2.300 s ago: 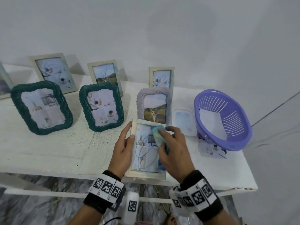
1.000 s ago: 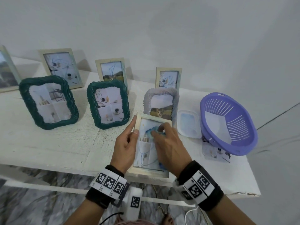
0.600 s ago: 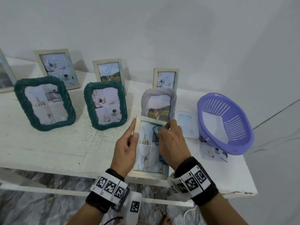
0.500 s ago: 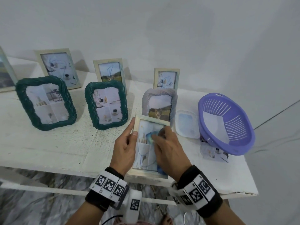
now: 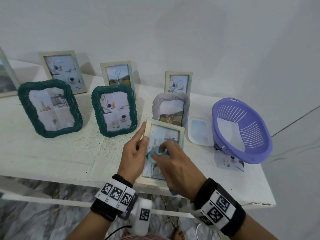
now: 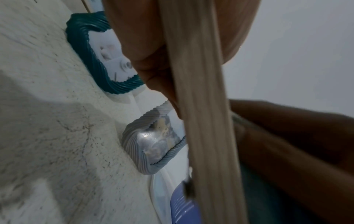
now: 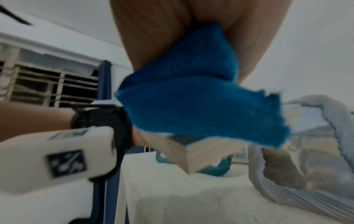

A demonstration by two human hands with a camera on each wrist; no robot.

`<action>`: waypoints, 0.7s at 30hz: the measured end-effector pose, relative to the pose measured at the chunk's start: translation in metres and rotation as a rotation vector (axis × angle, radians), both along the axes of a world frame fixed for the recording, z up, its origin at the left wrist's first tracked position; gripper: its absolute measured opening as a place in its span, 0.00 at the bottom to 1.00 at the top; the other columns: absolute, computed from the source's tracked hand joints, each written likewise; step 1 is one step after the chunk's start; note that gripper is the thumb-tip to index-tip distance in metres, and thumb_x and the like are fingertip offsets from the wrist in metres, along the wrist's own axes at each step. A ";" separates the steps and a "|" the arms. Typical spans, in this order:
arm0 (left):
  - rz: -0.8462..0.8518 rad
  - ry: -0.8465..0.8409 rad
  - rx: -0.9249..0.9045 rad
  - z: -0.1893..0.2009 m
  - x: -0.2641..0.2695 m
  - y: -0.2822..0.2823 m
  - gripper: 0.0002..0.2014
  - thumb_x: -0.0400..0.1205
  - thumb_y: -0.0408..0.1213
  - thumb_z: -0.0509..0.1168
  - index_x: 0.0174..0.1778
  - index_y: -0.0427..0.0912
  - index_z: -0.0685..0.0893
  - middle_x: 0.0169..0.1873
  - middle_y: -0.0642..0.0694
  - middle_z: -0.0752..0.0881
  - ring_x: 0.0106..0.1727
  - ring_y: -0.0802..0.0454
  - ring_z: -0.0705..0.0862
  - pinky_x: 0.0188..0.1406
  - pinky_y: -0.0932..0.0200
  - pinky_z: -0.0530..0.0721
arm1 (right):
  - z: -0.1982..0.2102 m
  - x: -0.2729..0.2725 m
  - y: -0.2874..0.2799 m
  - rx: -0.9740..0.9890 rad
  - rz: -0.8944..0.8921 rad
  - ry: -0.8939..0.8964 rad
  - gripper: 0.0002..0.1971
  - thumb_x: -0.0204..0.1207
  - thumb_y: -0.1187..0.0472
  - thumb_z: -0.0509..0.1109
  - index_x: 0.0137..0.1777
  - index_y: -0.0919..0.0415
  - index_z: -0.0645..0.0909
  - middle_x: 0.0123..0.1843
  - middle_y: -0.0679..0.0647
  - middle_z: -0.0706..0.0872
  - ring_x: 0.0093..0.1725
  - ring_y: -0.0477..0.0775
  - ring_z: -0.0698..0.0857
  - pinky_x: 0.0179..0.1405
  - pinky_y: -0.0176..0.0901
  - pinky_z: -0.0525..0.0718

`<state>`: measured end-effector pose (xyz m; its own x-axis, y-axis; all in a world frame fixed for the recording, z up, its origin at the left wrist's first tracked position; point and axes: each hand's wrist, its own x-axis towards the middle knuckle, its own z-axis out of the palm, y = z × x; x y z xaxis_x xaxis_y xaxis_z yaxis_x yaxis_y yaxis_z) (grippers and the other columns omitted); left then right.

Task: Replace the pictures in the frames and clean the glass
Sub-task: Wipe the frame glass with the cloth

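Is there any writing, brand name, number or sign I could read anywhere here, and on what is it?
No readable words, brands or numbers appear in any view.
Black-and-white square code markers on the left wristband: patterns only, no letters.
The same markers on the right wristband: patterns only.
One marker on the white wrist-camera housing, blurred in the right wrist view: no text.
Photos in the pale wooden picture frame and in the other frames: pictures and pen scribbles, no lettering.

Wall [image 5: 173, 28]: plain, pale grey-white, unmarked.
Surface [image 5: 52, 153]: white-painted, cracked and speckled, chipped at the front right edge.
Floor [image 5: 43, 222]: grey marbled pattern.
Window [image 7: 47, 91]: barred white grille, dark behind.
Light: soft, even.
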<state>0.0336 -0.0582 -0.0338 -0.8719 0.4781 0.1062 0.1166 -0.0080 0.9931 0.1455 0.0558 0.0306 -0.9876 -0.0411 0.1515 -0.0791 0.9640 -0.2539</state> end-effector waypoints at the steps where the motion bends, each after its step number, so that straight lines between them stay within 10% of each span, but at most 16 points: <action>1: -0.008 -0.009 0.003 -0.002 -0.003 -0.001 0.22 0.89 0.45 0.58 0.79 0.66 0.69 0.42 0.49 0.73 0.41 0.54 0.72 0.44 0.54 0.74 | 0.001 0.008 0.000 0.007 0.064 -0.045 0.12 0.74 0.70 0.70 0.57 0.62 0.83 0.52 0.58 0.76 0.46 0.54 0.75 0.43 0.37 0.75; 8: -0.034 0.003 -0.004 -0.004 -0.004 0.002 0.23 0.88 0.46 0.58 0.80 0.65 0.68 0.47 0.48 0.71 0.42 0.53 0.69 0.45 0.55 0.70 | 0.000 -0.015 0.029 0.075 -0.140 0.051 0.13 0.70 0.70 0.74 0.55 0.62 0.85 0.53 0.61 0.77 0.46 0.62 0.78 0.40 0.54 0.86; 15: -0.059 -0.050 -0.004 -0.009 -0.005 -0.001 0.22 0.90 0.41 0.57 0.79 0.66 0.69 0.50 0.48 0.70 0.50 0.52 0.71 0.51 0.50 0.73 | 0.003 0.004 0.005 0.088 0.207 -0.117 0.13 0.78 0.66 0.65 0.61 0.58 0.83 0.55 0.56 0.75 0.48 0.54 0.73 0.43 0.41 0.79; 21: -0.013 -0.041 0.007 -0.008 0.000 0.001 0.22 0.90 0.40 0.58 0.80 0.60 0.70 0.48 0.51 0.70 0.48 0.55 0.70 0.48 0.60 0.72 | 0.005 -0.018 0.022 0.097 0.024 -0.019 0.13 0.74 0.71 0.62 0.53 0.62 0.85 0.53 0.62 0.77 0.46 0.61 0.76 0.38 0.55 0.84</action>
<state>0.0339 -0.0568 -0.0415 -0.8693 0.4888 0.0739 0.0756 -0.0162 0.9970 0.1274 0.0776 0.0360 -0.9889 -0.0780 0.1268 -0.0981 0.9821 -0.1610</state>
